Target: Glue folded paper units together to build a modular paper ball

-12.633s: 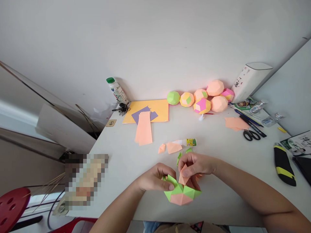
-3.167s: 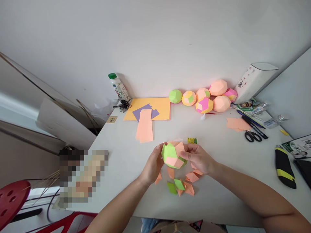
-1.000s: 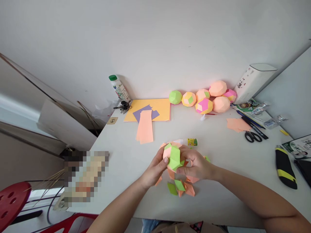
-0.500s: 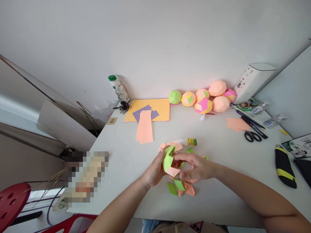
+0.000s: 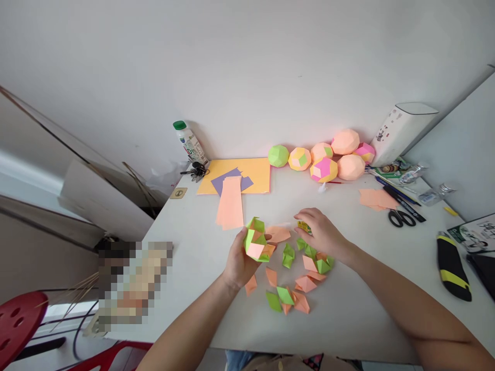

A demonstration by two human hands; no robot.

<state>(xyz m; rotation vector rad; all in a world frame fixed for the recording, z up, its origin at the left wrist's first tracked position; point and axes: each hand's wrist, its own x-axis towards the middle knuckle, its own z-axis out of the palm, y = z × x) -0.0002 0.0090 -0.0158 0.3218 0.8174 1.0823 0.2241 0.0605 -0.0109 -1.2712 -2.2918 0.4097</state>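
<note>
Shows a change from two-handed to one-handed support: compared with half a second earlier, the green-and-peach paper ball (image 5: 255, 251) now carried a little leftward and toward the wall, in the grasp of the left hand (image 5: 240, 264) alone, and the right hand (image 5: 319, 232) drawn off it to a place over the small bottle (image 5: 304, 226). Suggests, as a judgement, a break in joint handling of the paper ball and a turn toward the bottle, with assembly apparently incomplete, given the open side and projecting points. Note also, newly uncovered by the shift, more of the loose folded pieces, green (image 5: 288, 255) and peach (image 5: 271, 276), strewn over the table (image 5: 185, 293) to the right of the paper ball and nearer the body. In pose, cups the paper ball above the table from below and from the left, thumb along its left side, one fingertip just visible at its right, remaining fingers mostly hidden, forearm slanting in from the lower left. On the other side, lowers the palm with fingers and thumb moderately parted about the partly covered bottle, forearm angled in from the lower right; firm grip or mere contact impossible to tell. Between paper ball and bottle, includes a flat peach scrap (image 5: 279, 234)
</note>
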